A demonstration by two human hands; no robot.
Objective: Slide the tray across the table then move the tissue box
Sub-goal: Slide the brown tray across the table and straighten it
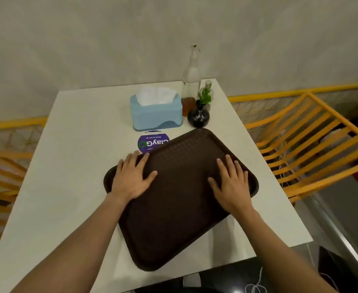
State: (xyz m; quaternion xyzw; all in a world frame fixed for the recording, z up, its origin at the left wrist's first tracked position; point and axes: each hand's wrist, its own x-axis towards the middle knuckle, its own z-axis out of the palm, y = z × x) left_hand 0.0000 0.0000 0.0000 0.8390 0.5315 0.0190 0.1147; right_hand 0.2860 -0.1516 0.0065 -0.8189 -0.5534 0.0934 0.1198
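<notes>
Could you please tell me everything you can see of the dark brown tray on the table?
The dark brown rectangular plastic tray has rounded corners, a raised rim and a textured surface. It lies flat and empty on the white table, turned at an angle. Its far edge covers part of a round purple sticker, and its far corner is close to a black round vase. The left hand and right hand press flat on it, fingers spread.

Tray (180, 199): dark brown, fine woven-grid texture. Tissue box (156, 115): light blue, darker blue wave along base; white tissue on top. Worktop (78, 166): off-white. Round sticker (150, 142): purple, white and green lettering. Vase (198, 117): glossy black, green sprig. Chairs (313, 142): orange-yellow slats.
</notes>
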